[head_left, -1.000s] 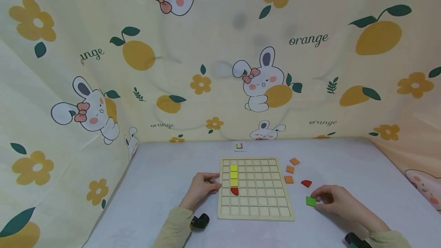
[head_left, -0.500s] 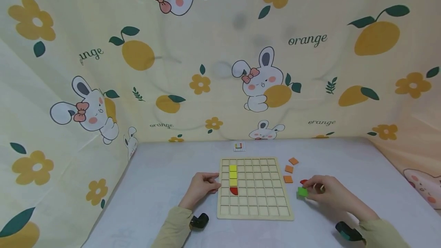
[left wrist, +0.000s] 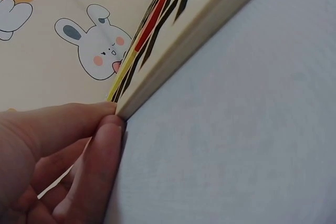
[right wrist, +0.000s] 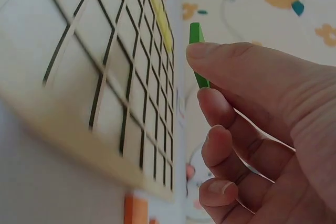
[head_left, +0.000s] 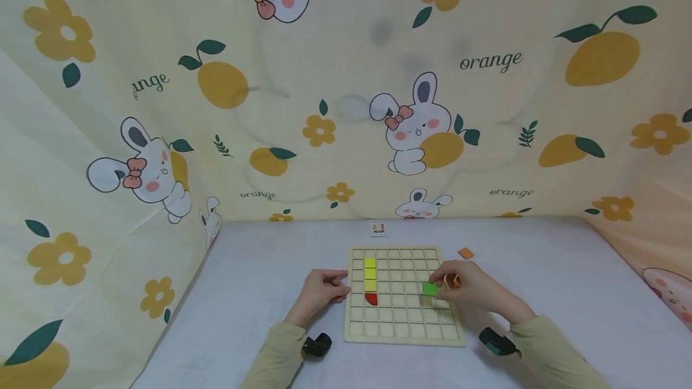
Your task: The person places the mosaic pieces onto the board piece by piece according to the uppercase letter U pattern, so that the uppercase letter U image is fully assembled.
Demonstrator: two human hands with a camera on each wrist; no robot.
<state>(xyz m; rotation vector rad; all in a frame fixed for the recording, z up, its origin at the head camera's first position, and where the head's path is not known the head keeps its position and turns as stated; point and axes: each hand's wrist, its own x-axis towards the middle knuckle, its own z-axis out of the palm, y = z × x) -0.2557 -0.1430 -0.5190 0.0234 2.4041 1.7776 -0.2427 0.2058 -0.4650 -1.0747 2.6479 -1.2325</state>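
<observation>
A wooden grid board (head_left: 400, 320) lies on the table. One of its columns carries several yellow square tiles (head_left: 370, 274), with a red quarter-round tile (head_left: 371, 299) just below them. My left hand (head_left: 316, 294) grips the board's left edge between thumb and index finger; the left wrist view shows the fingertips right at the board rim (left wrist: 173, 69). Over the right part of the grid, my right hand (head_left: 478, 288) pinches a green square tile (head_left: 429, 289) between thumb and index finger. In the right wrist view the green tile (right wrist: 196, 35) stands edge-on, apart from the board.
An orange tile (head_left: 466, 253) lies right of the board's far corner. Another orange tile (head_left: 454, 281) shows partly behind my right fingers. Beyond the board sits a small pattern card (head_left: 379, 230). A printed cloth (head_left: 335, 77) hangs behind the table.
My right hand has carried the green tile leftward from the table to over the board's right part, now covering the loose red tile and some orange ones. The left hand stays at the edge.
</observation>
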